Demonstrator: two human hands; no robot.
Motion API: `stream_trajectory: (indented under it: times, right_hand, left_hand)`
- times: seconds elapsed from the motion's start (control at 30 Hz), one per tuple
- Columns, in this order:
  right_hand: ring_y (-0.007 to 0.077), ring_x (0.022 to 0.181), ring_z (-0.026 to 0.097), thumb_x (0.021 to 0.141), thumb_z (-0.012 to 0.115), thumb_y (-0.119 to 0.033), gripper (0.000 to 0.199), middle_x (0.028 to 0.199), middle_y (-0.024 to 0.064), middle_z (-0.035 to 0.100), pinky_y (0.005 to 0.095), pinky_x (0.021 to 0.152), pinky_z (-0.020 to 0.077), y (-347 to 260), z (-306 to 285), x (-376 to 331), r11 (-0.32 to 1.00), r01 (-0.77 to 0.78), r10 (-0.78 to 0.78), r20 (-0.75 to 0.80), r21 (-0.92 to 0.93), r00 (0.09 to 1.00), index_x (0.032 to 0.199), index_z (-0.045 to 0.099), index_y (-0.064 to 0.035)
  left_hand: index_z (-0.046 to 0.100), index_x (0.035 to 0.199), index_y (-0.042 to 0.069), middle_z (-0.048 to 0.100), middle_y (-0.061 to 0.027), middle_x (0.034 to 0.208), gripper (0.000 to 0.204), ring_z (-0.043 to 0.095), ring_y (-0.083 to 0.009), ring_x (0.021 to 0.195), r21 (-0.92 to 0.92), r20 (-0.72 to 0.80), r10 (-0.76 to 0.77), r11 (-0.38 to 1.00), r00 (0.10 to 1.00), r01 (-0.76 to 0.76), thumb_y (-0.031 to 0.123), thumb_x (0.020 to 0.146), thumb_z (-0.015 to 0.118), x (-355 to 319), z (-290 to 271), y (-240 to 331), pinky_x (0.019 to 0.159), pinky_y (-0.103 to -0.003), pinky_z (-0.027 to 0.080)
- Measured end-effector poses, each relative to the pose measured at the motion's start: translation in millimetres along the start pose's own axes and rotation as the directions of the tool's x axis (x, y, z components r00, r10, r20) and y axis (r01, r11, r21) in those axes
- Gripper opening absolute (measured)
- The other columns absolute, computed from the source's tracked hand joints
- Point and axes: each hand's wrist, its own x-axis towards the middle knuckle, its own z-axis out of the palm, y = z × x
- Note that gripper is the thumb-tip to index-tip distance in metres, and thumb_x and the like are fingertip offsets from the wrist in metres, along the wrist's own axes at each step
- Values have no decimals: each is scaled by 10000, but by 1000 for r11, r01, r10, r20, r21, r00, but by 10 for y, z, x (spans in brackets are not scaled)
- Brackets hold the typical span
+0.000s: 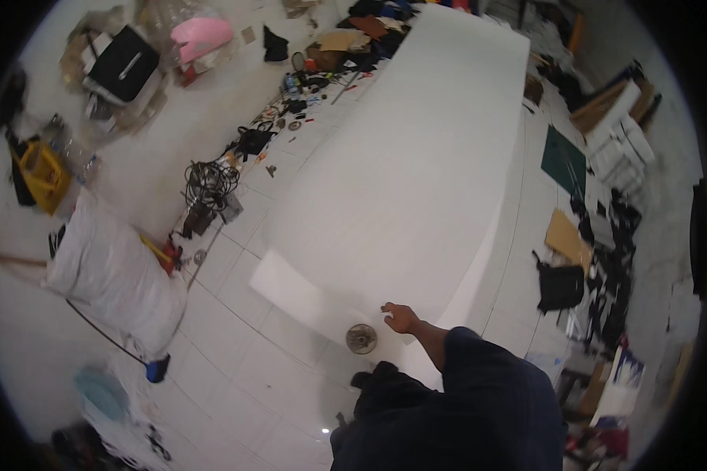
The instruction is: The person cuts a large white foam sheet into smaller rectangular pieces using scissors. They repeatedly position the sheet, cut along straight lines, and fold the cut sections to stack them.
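Note:
A long, wide white sheet (416,157) lies across the tiled floor, and its near end curls up and folds at the left corner. My right hand (401,318) reaches leftward over this near end, with its fingers partly spread and nothing visible between them. Whether the fingertips touch the sheet, I cannot tell. Just to the left and nearer me sits a round metal disc (361,339) with a raised hub. A dark sleeve covers my upper arm. My left hand is out of sight.
Coiled black cable (210,184) and scattered small tools lie left of the sheet. A stuffed white sack (118,271) rests farther left. On the right are a green mat (564,165), a tan board (569,239) and a black bag (560,284). Fabric piles (353,47) lie beside the far end.

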Motion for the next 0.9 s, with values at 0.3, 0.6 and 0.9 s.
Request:
stream_trajectory:
  times: [0.3,0.6,0.9]
  right_hand:
    - [326,1073,608,847,584,-204,329,1092,142,662,475,1019,418,-694,813,-579,985,-169,168,22,42,985,1149,610,-75]
    - [334,1235,505,833,595,-160,249,1190,115,602,554,1130,246,-924,1461,-1155,977,-203,187,-186,-68,965,1075,585,-101]
    - [340,1297,442,714,654,-17,260,1277,107,546,574,1133,226,491,2450,-1720,740,-591,411,-480,-321,775,938,544,-93]
  left_hand:
    - [668,1083,18,676,-131,932,319,623,-226,918,530,209,244,786,947,-319,256,927,523,2498,-1999,526,821,-372,493]
    - [658,1140,17,676,-201,1099,436,646,-327,1052,442,650,328,570,686,-692,372,888,631,2825,-673,2960,926,-394,489]
    - [397,1426,75,521,-116,1295,783,513,-252,1132,-110,662,110,993,741,-50,650,901,483,4544,1817,3043,963,-443,425]
